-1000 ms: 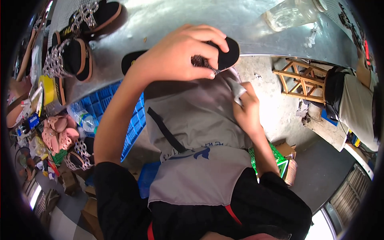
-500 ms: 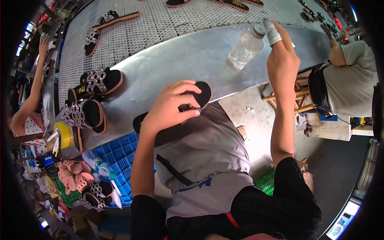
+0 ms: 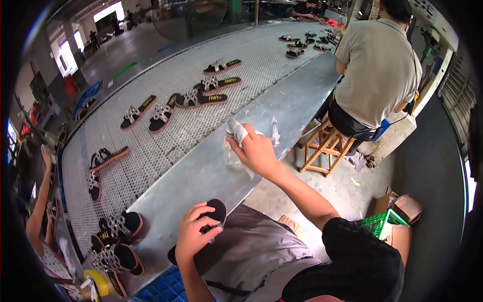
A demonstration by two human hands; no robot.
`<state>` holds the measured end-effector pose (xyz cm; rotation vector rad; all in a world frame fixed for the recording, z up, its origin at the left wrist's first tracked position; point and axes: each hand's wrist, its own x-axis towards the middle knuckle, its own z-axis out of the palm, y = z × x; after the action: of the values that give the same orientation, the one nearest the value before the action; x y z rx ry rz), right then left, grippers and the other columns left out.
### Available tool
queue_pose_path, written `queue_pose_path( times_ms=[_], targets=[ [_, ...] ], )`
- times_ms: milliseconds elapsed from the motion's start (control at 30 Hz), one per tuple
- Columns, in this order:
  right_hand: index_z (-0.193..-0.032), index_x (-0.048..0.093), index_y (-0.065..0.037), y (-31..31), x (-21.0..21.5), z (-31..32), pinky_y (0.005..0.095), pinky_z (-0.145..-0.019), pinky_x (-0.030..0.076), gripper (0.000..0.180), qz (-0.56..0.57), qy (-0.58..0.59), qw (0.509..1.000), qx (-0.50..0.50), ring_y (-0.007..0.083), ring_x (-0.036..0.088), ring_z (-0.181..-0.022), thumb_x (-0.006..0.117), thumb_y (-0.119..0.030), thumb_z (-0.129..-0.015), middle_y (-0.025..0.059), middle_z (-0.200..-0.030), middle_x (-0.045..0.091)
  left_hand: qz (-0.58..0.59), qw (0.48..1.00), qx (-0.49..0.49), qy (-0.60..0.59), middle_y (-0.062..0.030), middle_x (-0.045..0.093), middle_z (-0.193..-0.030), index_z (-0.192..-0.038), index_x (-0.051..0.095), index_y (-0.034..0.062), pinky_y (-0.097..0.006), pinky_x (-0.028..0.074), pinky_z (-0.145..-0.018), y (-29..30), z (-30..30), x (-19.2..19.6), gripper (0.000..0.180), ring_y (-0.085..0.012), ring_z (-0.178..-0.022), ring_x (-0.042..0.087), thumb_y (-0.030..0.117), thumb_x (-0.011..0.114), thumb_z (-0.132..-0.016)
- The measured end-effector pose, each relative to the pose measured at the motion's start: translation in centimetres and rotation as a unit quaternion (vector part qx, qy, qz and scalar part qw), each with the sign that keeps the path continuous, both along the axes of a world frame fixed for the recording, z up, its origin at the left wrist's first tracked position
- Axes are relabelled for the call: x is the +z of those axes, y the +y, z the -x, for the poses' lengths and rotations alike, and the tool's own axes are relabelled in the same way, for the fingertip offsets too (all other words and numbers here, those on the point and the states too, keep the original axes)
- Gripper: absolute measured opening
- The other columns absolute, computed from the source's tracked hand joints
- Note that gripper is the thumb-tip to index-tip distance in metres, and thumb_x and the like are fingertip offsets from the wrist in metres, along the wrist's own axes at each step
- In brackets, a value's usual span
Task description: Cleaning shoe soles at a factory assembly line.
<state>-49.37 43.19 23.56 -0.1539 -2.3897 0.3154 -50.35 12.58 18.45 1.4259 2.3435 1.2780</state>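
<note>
My left hand grips a black sandal over my grey apron, at the near edge of the metal table. My right hand reaches forward over the table and holds a white cloth pressed on the top of a clear plastic bottle that stands on the table. Whether the fingers also grip the bottle's neck I cannot tell.
Two black sandals with chain straps lie at the table's near left. Several more sandals ride the perforated conveyor beyond. A person in a beige shirt sits on a wooden stool to the right. A green crate stands on the floor.
My view has lifted toward the conveyor. My right hand went from my lap out to the bottle with the cloth. The left hand keeps hold of the sandal.
</note>
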Motion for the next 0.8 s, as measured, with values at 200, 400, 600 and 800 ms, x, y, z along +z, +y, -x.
queue_pose_path(
  times_ms=[200, 400, 600, 800],
  targets=[
    [-0.143, 0.057, -0.006, 1.9, -0.9, 0.6, 0.0414, -0.063, 0.055, 0.045, 0.140, 0.055, 0.988, -0.020, 0.0284, 0.070, -0.074, 0.066, -0.028, -0.104, 0.0117, -0.105, 0.065, -0.006, 1.000, -0.004, 0.012, -0.0028, 0.073, -0.123, -0.086, 0.078, 0.0121, -0.045, 0.046, -0.105, 0.1, 0.3, 0.1, 0.020, -0.0309, -0.129, 0.061, 0.021, 0.090, -0.072],
    [-0.116, 0.063, -0.010, 8.5, -5.7, 0.4, 0.0322, -0.078, 0.053, 0.025, 0.635, 0.297, 0.712, -0.042, 0.0117, 0.064, -0.091, 0.063, -0.034, -0.107, 0.0013, -0.100, 0.066, -0.016, 1.000, -0.011, 0.002, -0.0025, 0.072, -0.124, -0.087, 0.079, 0.0123, -0.045, 0.047, -0.104, 0.8, 0.8, -0.1, 0.020, -0.0308, -0.129, 0.061, 0.021, 0.090, -0.073],
    [-0.118, 0.062, -0.010, 12.5, -5.7, -0.3, 0.0317, -0.082, 0.052, 0.025, 0.716, 0.398, 0.573, -0.002, 0.0131, 0.064, -0.091, 0.062, -0.032, -0.108, 0.0015, -0.102, 0.066, -0.009, 1.000, -0.008, 0.007, -0.0027, 0.072, -0.126, -0.087, 0.078, 0.0123, -0.045, 0.046, -0.105, 0.7, 0.6, -0.1, 0.020, -0.0301, -0.130, 0.061, 0.022, 0.089, -0.074],
    [-0.135, 0.058, -0.001, 12.2, -1.5, 0.1, 0.0402, -0.086, 0.054, 0.035, 0.142, 0.261, 0.949, -0.109, 0.0285, 0.070, -0.096, 0.060, -0.024, -0.109, 0.0158, -0.116, 0.068, 0.002, 1.000, -0.020, 0.011, -0.0038, 0.071, -0.125, -0.090, 0.079, 0.0112, -0.045, 0.045, -0.107, 1.2, 0.1, 0.6, 0.017, -0.0297, -0.134, 0.059, 0.024, 0.086, -0.081]
  ],
)
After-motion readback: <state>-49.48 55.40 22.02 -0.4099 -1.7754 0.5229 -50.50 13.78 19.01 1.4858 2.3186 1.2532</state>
